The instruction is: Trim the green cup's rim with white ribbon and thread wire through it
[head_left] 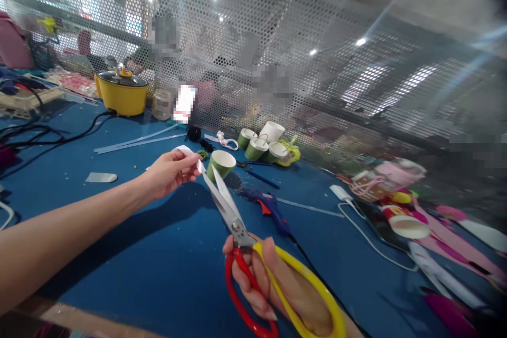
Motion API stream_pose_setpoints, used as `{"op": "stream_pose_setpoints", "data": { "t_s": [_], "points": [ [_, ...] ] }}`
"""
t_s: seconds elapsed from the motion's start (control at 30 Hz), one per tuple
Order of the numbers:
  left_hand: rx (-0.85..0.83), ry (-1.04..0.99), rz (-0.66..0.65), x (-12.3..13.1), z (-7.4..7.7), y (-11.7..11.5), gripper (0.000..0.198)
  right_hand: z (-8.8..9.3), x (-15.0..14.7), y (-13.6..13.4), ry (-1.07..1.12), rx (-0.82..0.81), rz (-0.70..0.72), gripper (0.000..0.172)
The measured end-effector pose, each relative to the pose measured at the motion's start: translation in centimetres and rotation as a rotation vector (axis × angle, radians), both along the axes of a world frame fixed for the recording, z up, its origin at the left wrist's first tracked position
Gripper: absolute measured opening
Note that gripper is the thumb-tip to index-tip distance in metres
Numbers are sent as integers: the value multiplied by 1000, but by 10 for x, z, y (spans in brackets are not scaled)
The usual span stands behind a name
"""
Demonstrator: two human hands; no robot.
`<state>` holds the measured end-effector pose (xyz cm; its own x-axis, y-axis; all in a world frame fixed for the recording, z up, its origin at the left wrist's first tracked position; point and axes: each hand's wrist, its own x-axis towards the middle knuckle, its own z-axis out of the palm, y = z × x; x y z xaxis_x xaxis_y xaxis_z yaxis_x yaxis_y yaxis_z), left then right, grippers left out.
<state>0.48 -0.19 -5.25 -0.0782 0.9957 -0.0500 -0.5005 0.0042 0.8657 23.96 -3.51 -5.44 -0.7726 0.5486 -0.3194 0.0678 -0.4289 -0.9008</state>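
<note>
Between the fingers of my left hand (pixel 172 173) is a small white strip (pixel 200 166), perhaps paper; part of it is hidden by the fingers. My right hand (pixel 261 277) grips scissors (pixel 234 224) with one red and one yellow handle. Their blades are slightly apart, and the tips point up and left, close to the strip's end. Just behind the blade tips stands a green paper cup (pixel 222 163) with a white inside. To the right of the blades lies a blue glue gun (pixel 269 208) with a red trigger.
Several small green cups (pixel 257 147) stand by the perforated metal screen (pixel 237 58). A yellow electric pot (pixel 122 92) sits at the back left, beside a glass jar (pixel 162 104). Blue pliers (pixel 259 175) lie mid-table. On the right are a phone (pixel 380 224), a white cable and a tipped paper cup (pixel 407 222).
</note>
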Motion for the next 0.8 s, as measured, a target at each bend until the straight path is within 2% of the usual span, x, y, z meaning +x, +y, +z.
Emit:
{"op": "stream_pose_setpoints", "data": {
  "t_s": [0.4, 0.8],
  "points": [
    [-2, -20, 5, -3, -2, 2, 9, 2, -1, 0, -51, -31, -3, 55],
    [49, 35, -100, 7, -5, -4, 16, 3, -4, 2, -37, -79, -14, 56]
  ]
}}
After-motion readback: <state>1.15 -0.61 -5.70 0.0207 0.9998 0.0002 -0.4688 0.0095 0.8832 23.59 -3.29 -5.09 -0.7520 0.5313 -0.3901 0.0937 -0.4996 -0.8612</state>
